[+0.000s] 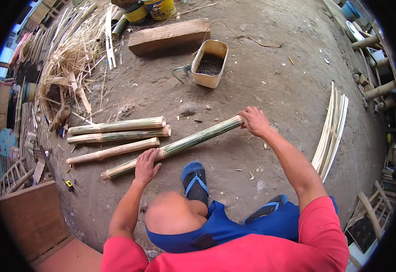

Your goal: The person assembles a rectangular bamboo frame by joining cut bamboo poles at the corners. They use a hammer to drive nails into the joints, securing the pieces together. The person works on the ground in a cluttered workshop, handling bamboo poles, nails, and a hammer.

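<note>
A long green and tan bamboo pole (pixel 198 139) lies slantwise in front of me, its right end farther away. My right hand (pixel 255 121) is closed round that far end, the fingertips partly hidden. Nearer its left end, my left hand (pixel 147 166) grips the pole from above, the fingers bent over it. Three shorter bamboo pieces lie side by side just beyond on the left: a pale one (pixel 116 126) at the back, a greener one (pixel 125 134) in the middle and a thin one (pixel 112 151) closest to the held pole.
A thick wooden block (pixel 171 36) and a plastic container (pixel 222 54) with dark thin pieces inside stand ahead. Bamboo shavings (pixel 71 59) heap at the far left. Split strips (pixel 330 131) lie at right. A yellow tape measure (pixel 69 185) sits near a wooden board (pixel 32 217).
</note>
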`<state>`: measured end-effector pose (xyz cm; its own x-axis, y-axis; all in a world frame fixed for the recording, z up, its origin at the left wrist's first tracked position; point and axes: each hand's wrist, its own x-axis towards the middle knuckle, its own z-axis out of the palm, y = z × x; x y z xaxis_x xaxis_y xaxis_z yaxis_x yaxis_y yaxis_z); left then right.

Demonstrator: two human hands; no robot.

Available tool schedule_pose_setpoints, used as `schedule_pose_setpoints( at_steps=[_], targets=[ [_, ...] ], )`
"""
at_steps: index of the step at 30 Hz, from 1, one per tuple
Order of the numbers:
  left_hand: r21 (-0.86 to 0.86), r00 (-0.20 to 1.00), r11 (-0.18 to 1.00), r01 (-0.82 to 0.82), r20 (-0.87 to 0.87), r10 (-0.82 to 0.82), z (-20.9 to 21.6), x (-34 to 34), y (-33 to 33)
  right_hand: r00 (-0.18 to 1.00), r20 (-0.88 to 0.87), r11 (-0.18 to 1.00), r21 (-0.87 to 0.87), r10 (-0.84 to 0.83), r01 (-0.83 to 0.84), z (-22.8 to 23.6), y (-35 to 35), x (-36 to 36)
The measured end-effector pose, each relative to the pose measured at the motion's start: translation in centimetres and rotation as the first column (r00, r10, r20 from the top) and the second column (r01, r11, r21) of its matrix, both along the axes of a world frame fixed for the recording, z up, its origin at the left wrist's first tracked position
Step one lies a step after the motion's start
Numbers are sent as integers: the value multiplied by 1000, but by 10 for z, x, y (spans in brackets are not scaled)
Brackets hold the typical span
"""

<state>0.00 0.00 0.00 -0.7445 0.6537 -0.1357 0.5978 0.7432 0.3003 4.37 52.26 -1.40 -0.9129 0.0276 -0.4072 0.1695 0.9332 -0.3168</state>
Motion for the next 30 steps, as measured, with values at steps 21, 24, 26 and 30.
schedule_pose_setpoints(
  at_steps=[21, 24, 26, 30],
  targets=[
    [105, 808, 842, 530, 238, -539, -42, 16, 438, 368, -372, 357, 100, -852, 929, 0, 239, 355],
    [99, 830, 862, 496, 236, -505, -48, 16, 434, 293, -395, 251, 157, -871, 955, -23, 217, 390],
    [69, 848, 877, 476, 228, -478, -42, 15, 425, 247, -379, 194, 172, -892, 966, -31, 211, 401],
    [-47, 884, 887, 460, 112, -453, -31, 1, 383, 235, -354, 191, 156, -905, 969, -35, 216, 407]
  ],
)
